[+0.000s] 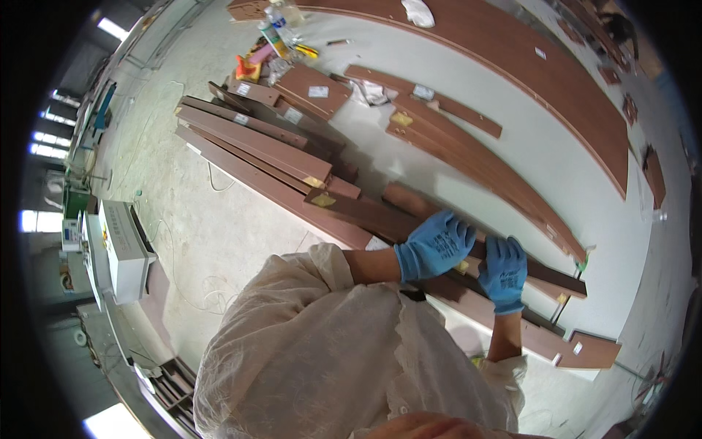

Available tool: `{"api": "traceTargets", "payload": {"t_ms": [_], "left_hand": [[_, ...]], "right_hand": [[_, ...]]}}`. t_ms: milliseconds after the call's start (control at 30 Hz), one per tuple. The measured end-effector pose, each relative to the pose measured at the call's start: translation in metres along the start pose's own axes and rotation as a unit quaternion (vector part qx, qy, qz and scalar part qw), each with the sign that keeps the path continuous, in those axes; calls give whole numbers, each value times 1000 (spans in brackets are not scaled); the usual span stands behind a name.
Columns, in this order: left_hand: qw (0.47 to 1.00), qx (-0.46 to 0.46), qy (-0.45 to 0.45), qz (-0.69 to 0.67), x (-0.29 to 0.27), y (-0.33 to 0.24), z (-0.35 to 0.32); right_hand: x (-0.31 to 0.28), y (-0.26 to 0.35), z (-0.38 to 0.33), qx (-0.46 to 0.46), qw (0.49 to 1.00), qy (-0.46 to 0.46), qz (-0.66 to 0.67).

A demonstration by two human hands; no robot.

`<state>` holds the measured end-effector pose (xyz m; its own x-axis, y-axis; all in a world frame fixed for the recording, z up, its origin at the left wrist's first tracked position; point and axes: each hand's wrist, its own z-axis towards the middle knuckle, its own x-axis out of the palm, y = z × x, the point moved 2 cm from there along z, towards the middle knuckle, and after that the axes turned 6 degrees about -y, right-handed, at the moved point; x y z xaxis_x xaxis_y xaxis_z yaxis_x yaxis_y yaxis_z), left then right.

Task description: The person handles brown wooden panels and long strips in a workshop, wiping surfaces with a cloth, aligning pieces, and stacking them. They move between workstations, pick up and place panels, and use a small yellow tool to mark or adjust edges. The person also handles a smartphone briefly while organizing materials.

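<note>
A long brown board [358,212] with a yellow patch near its left end runs slantwise across the worktable in front of me. My left hand [439,245], in a blue glove, is closed over this board near its middle. A short way to the right, my right hand [503,272], gloved alike, has its fingers wrapped over the same board. The undersides of both grips are hidden. Below lies another long board [278,194] along the table's near edge. Just beyond my left hand is a short brown piece [406,199], partly covered.
A curved brown board [482,172] lies farther out, and a very large panel [512,58] stretches behind it. Bottles [274,36], a yellow-handled cutter [306,51] and crumpled paper [368,93] sit at the far left. A white cabinet [124,249] stands off to the left.
</note>
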<state>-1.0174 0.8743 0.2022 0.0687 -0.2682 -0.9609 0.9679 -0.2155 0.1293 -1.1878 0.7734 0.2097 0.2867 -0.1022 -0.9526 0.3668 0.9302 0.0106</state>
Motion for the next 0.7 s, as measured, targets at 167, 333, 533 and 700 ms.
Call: {"api": "traceTargets", "payload": {"t_ms": [167,333,533,700], "left_hand": [[999,-3,-24,22,10,13,-14],[996,4,-73,50,-19,41,-39],[987,-35,-140,76,-62,109,-98],[982,-138,-114,57,-61,186,-213]], "right_hand": [[-3,17,18,42,998,12,36],[-2,31,24,64,998,-4,24],[-14,38,40,22,994,-101,-32],[-30,52,49,-22,980,-179,-87]]}}
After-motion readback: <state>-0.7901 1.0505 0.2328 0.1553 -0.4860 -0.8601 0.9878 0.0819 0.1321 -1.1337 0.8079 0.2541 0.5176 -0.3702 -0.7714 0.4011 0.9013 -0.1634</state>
